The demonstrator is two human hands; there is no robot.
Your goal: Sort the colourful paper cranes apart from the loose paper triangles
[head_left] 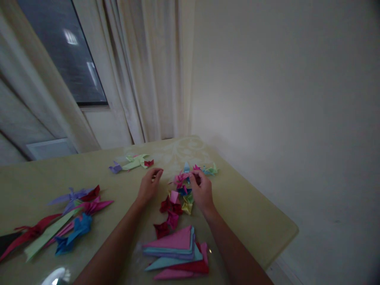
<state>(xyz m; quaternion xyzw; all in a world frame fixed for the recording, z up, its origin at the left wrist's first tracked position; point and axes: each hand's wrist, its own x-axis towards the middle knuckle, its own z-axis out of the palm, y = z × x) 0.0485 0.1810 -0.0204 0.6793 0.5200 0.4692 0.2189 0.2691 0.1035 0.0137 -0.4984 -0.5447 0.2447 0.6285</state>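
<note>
A stack of folded papers [170,242], in pink, pale blue, lilac and red, is lying nearest the camera on the bench [252,209], between the two forearms. Beyond it a loose trail of small folded pieces is running away from the camera: a dark red piece [161,230] is sitting closest to the stack, a magenta piece [172,219] is resting just past it, and a gold piece [187,208] is lying further along on the right side. At the far part of this trail, a pink folded piece [179,179] is lying between the hands, just beside the fingertips of the right hand [204,192] and a little apart from the left hand [147,188]. The right hand is curling its thumb and fingers in close at the edge of that piece; the picture is dim and soft there, so I cannot tell whether they are clamping on it. The left hand is holding its thumb and forefinger together just above the bench. Behind the right hand, a pale green piece [212,170] is lying near the bench's right edge. Past the left hand, a light green folded piece [136,161] is lying between a purple piece [115,168] and a small red one. On the left, a blue folded piece [80,226] is resting among long-pointed red, pink, green and purple papers.
</note>
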